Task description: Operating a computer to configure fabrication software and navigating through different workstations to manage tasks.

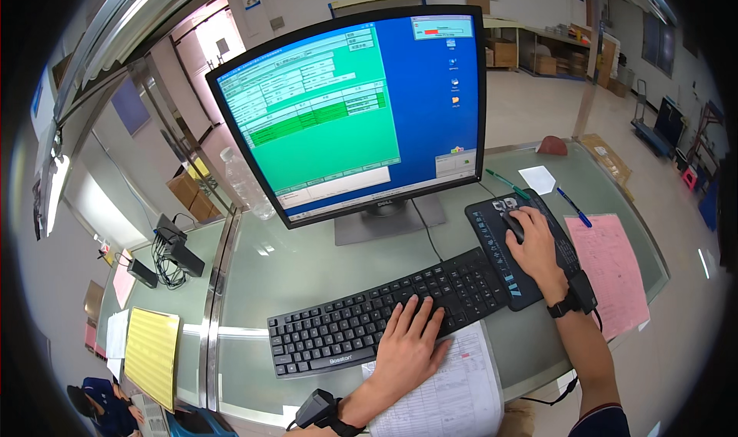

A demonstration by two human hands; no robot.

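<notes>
My left hand [406,352] lies on the black keyboard [327,331], fingers stretched out over its right part. Its palm rests partly above printed sheets [450,391] in front of the keyboard. My right hand [536,246] is wrapped over a dark mouse [513,226], which is mostly hidden under the fingers. That mouse sits on a black mouse pad [500,256] with light-blue print. Behind the keyboard, a monitor [438,129] shows a green window on a blue desktop, with a small box and red bar at its top right. Each wrist bears a strapped black device.
Right of the pad lie a pink sheet [611,272], a blue pen [573,206], a green pen [507,183] and white paper [536,180]. A plastic bottle [246,183] stands left of the monitor. Beyond the metal frame are a yellow folder [152,356] and another person [108,406].
</notes>
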